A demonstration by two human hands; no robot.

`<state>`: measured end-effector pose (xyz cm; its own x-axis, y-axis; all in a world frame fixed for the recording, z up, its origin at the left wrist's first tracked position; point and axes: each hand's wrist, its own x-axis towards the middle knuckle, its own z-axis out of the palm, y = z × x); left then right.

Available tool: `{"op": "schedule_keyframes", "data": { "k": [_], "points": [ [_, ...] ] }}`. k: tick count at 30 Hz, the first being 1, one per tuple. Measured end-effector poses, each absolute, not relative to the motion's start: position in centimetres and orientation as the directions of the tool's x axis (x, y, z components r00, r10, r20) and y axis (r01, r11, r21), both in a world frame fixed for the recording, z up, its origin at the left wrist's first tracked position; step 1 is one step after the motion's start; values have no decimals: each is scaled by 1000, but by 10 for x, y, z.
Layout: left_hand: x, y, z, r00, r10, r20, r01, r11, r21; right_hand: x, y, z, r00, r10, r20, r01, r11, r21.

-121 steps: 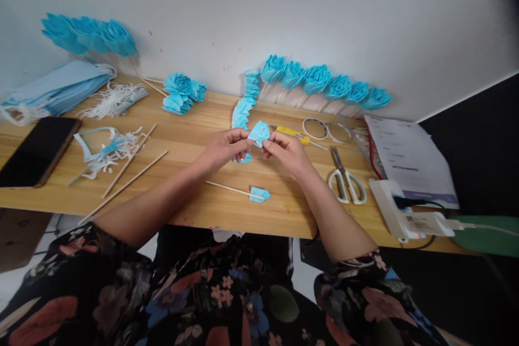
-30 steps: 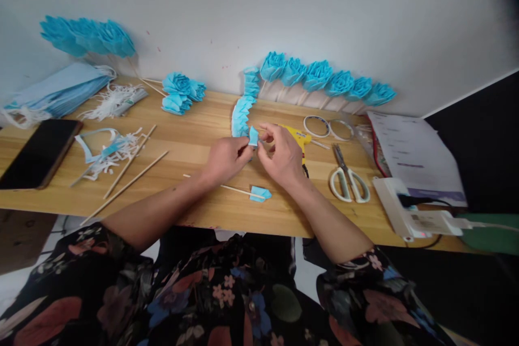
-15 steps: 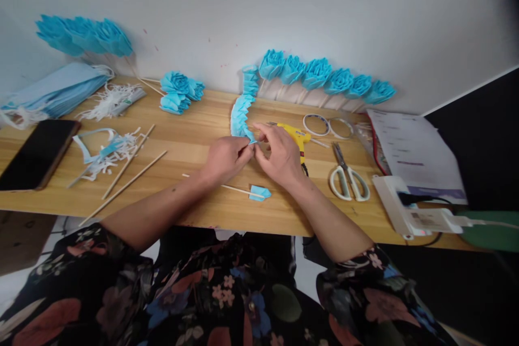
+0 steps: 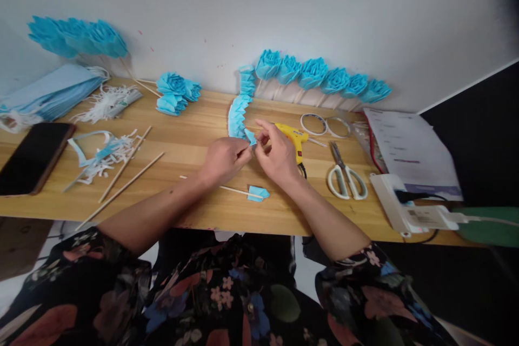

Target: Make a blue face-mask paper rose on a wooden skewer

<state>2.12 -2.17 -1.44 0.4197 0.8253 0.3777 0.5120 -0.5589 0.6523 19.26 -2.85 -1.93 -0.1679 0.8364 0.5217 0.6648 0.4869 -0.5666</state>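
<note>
Between my two hands is a small folded blue petal [image 4: 251, 137], seemingly of thin fabric like the masks. My left hand [image 4: 227, 158] pinches its lower left edge, fingers closed. My right hand [image 4: 276, 148] holds its right corner between thumb and fingertips. Just beyond them a curved row of overlapping blue petals [image 4: 239, 113] runs back to the wall. Below the hands lies a thin wooden stick [image 4: 235, 190] with a blue petal piece [image 4: 258, 193] at its right end. A yellow glue gun [image 4: 298, 138] rests partly behind my right hand.
Scissors [image 4: 345, 173], tape rolls [image 4: 313, 124] and a power strip [image 4: 391, 203] are on the right. Blue flowers on sticks [image 4: 314, 73] lean against the wall. On the left are masks [image 4: 60, 89], a phone [image 4: 34, 157], white scraps [image 4: 107, 157] and wooden sticks [image 4: 121, 189].
The petal between my fingers now stands up more and shows a larger blue face. Both hands stay nearly in place, and the whole view has shifted slightly.
</note>
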Motion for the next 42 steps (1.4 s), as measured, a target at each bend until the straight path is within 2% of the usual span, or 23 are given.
{"op": "schedule_keyframes", "data": {
  "k": [5, 9, 12, 15, 17, 19, 21, 24, 28, 34, 39, 42],
  "points": [
    [22, -21, -14, 410, 816, 408, 486, -574, 659, 187, -25, -20, -18, 903, 429, 554, 366, -747],
    [23, -22, -11, 371, 825, 428, 464, -563, 684, 188, -21, -24, 84, 969, 232, 262, 203, -943],
    [21, -22, -9, 296, 882, 365, 393, -461, 795, 192, -18, -23, 9, 997, 71, -2, 71, -997],
    [20, -18, -9, 239, 951, 196, 180, -241, 954, 196, -19, -19, -78, 996, 44, -111, 35, -993],
    [20, -14, -10, 234, 969, 80, -11, -80, 997, 197, -20, -17, -127, 990, 61, -107, 48, -993],
    [19, -9, -10, 232, 973, 8, -165, 32, 986, 198, -20, -17, -165, 984, 66, -93, 51, -994],
    [18, -5, -10, 215, 976, -28, -258, 85, 962, 200, -20, -15, -163, 986, 40, -104, 23, -994],
    [15, -1, -10, 184, 981, -57, -320, 114, 940, 206, -18, -12, -68, 998, -2, -133, -11, -991],
    [11, -2, -10, 262, 964, -39, -292, 118, 949, 213, -16, -6, 17, 999, 28, -106, 29, -994],
    [11, -7, -13, 408, 913, 0, -162, 73, 984, 211, -20, 0, -54, 998, 38, -109, 32, -994],
    [13, -10, -10, 432, 902, -7, -82, 47, 995, 210, -23, 2, -147, 989, 21, -79, 10, -997],
    [13, -11, -7, 407, 913, -11, -50, 35, 998, 210, -22, 0, -136, 989, 50, -61, 42, -997]
  ]
}}
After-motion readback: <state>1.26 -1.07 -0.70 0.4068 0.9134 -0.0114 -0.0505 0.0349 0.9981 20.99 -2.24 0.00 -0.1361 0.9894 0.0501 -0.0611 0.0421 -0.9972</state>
